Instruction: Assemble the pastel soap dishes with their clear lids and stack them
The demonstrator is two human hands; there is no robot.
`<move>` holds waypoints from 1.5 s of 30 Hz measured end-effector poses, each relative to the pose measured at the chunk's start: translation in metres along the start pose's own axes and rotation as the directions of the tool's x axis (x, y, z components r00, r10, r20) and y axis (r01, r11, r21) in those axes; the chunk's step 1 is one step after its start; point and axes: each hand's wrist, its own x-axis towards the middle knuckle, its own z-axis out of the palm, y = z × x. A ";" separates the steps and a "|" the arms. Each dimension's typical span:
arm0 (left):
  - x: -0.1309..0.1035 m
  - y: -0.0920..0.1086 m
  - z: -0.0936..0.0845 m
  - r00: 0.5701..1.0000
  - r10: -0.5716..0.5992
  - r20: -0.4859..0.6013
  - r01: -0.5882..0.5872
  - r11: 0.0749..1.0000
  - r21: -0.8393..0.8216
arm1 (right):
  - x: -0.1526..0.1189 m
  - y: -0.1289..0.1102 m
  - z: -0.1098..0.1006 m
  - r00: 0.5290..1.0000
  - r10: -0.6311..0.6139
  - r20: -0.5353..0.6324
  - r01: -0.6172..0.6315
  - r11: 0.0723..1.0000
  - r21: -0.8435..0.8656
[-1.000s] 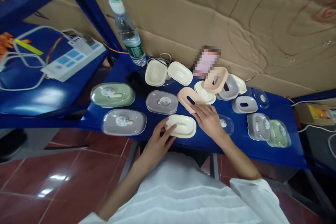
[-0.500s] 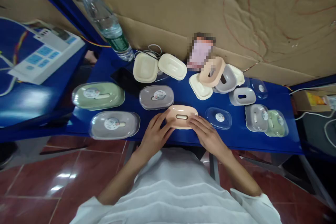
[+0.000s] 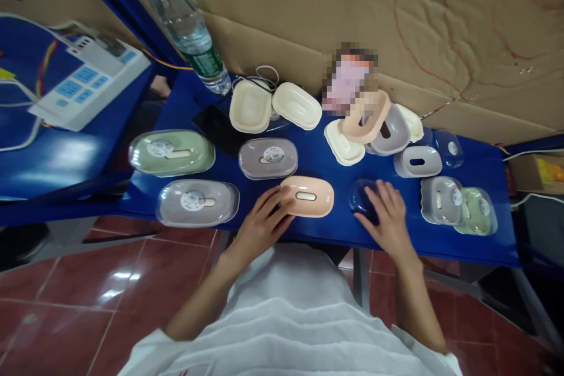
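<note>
A peach soap dish (image 3: 321,197) with a pale insert in its central slot sits near the table's front edge. My left hand (image 3: 263,220) grips its left end, thumb at the near side and fingers over the far rim. Farther right lies a clear plastic lid (image 3: 359,197) on the blue table. Over the lid's right part is my right hand (image 3: 388,214), fingers stretched and thumb apart; I cannot tell how firmly it touches. Behind the peach dish stands a lidded grey soap dish (image 3: 249,163) with a round sticker.
Lidded green (image 3: 145,155) and grey (image 3: 167,205) dishes stand left. Cream trays (image 3: 297,106), a peach piece (image 3: 374,106) and grey pieces lie behind. A water bottle (image 3: 189,35), dark phone (image 3: 218,129) and power strip (image 3: 57,111) are left. More lidded dishes (image 3: 440,202) sit right.
My right hand has left the peach dish's right end and moved right, over the clear lid. My left hand stays on the dish. The whole view has shifted slightly.
</note>
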 end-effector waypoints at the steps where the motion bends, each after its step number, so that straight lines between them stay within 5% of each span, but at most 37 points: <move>1: 0.000 -0.001 0.000 1.000 0.000 0.005 0.000 1.000 -0.009 | -0.008 0.014 -0.005 0.996 0.086 0.004 -0.086 0.996 -0.025; 6: 0.003 -0.001 0.008 0.994 -0.109 -0.023 0.106 0.989 -0.105 | -0.026 0.038 -0.012 0.970 0.242 -0.031 -0.235 0.959 0.157; 12: 0.012 0.000 0.022 0.961 -0.274 0.032 0.272 0.925 -0.264 | 0.011 -0.026 0.006 0.997 0.052 -0.062 -0.032 0.956 0.293; 17: 0.012 -0.001 0.018 0.970 -0.244 0.027 0.240 0.925 -0.295 | 0.044 -0.074 0.024 0.990 -0.136 -0.030 0.139 0.976 0.170; 25: 0.013 -0.001 0.015 0.977 -0.211 0.016 0.206 0.929 -0.308 | 0.050 -0.076 0.039 0.984 -0.174 -0.043 0.178 0.980 0.095; 30: 0.006 0.009 0.010 0.985 -0.055 -0.164 0.043 0.996 -0.077 | 0.047 -0.093 0.039 0.989 -0.150 -0.009 0.150 0.984 0.098; 33: -0.002 0.018 0.005 0.985 0.044 -0.165 -0.032 0.996 0.078 | 0.055 -0.104 0.029 0.968 -0.235 0.091 0.221 0.965 0.138; 37: -0.011 0.023 0.001 0.992 -0.007 -0.123 0.027 0.987 0.160 | 0.097 -0.098 0.015 0.924 -0.358 0.135 0.329 0.923 0.198; 45: -0.021 0.021 0.006 0.947 -0.034 -0.319 0.111 0.968 0.225 | 0.219 -0.085 0.042 0.971 -0.234 0.058 0.239 0.965 -0.112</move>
